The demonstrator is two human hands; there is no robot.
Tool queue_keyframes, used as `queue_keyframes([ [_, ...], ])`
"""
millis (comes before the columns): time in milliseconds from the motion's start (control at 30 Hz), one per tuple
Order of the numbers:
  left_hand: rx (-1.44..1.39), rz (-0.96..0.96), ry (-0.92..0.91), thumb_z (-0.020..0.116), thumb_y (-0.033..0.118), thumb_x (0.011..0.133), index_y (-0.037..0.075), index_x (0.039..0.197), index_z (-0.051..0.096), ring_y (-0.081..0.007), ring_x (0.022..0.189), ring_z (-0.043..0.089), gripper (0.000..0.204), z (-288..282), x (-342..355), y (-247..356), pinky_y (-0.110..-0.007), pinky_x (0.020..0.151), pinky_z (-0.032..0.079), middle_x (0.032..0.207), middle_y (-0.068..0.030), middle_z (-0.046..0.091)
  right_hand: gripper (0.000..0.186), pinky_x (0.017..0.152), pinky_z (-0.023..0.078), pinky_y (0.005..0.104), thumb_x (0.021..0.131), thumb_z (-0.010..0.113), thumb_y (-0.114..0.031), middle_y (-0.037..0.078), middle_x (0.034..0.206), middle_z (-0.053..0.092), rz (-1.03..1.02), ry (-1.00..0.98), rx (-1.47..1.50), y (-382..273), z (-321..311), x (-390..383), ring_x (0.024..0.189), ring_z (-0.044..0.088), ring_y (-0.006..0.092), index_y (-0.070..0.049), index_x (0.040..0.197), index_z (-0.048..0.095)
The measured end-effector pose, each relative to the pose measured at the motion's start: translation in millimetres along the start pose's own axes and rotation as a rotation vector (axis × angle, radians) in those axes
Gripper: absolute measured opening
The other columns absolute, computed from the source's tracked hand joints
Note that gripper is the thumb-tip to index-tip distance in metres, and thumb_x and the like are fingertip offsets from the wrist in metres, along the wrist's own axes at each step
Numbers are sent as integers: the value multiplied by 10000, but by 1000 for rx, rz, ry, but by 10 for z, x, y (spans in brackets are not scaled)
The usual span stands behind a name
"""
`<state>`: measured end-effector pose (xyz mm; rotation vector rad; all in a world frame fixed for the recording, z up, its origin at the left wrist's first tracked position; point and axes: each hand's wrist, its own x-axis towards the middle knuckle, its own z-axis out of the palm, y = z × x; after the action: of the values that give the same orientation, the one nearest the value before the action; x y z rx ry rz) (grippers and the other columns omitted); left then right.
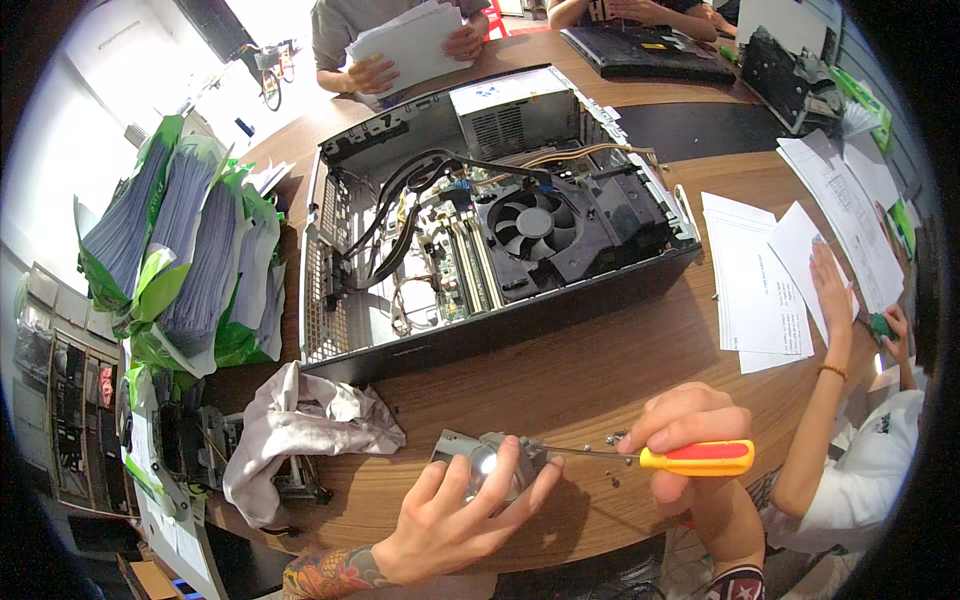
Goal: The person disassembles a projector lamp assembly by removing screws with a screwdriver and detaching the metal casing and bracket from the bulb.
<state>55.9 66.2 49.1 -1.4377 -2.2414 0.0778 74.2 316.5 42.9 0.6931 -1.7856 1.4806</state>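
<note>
My left hand [465, 520] bends its fingers over a small silver metal part [456, 444] near the table's front edge. Its upper corner shows past my fingers, and much of the rest is covered. A screwdriver with a yellow and red handle [705, 458] is gripped in my right hand [690, 420]. The thin shaft points left and its tip meets the right side of the metal part; the exact contact spot is too small to make out. Several small screws [615, 439] lie on the wood just beside the shaft.
An opened computer case [480, 330] with a fan and cables stands beyond my hands. Left are a grey cloth [300, 430] and green-wrapped paper stacks [190, 250]. Loose sheets [750, 290] and another person's arm [825, 400] are right; others sit across the table.
</note>
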Motion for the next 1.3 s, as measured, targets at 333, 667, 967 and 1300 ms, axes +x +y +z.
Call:
queue_keyframes([
  [333, -38, -37, -6, 570, 155, 822, 293, 1300, 634, -190, 819, 495, 502, -33, 12, 7, -246, 667, 425, 1248, -63, 595, 423, 496, 512, 275, 809, 794, -360, 86, 774, 696, -4, 13, 3, 13, 0, -20, 606, 682, 194, -69, 1017, 568],
  [667, -9, -1, -4, 582, 227, 797, 353, 1239, 676, -203, 846, 507, 469, 9, -10, -14, -289, 674, 457, 1263, -92, 553, 427, 486, 510, 276, 814, 794, -361, 87, 750, 692, -10, 19, -29, -3, 10, -10, 587, 677, 188, -56, 1004, 563],
  [967, -24, 3, 3, 592, 244, 773, 345, 1239, 678, -205, 829, 509, 485, 15, -11, -27, -292, 668, 458, 1273, -103, 544, 422, 493, 523, 272, 806, 803, -358, 85, 750, 696, -6, 26, -28, 3, 22, -26, 597, 687, 190, -65, 998, 569],
  [1300, -59, -25, -2, 563, 175, 822, 281, 1319, 625, -194, 823, 496, 511, -31, 14, -11, -254, 663, 430, 1254, -71, 592, 408, 506, 538, 275, 779, 834, -304, 96, 743, 690, 13, 38, -43, -32, 4, 21, 622, 706, 207, -51, 979, 584],
])
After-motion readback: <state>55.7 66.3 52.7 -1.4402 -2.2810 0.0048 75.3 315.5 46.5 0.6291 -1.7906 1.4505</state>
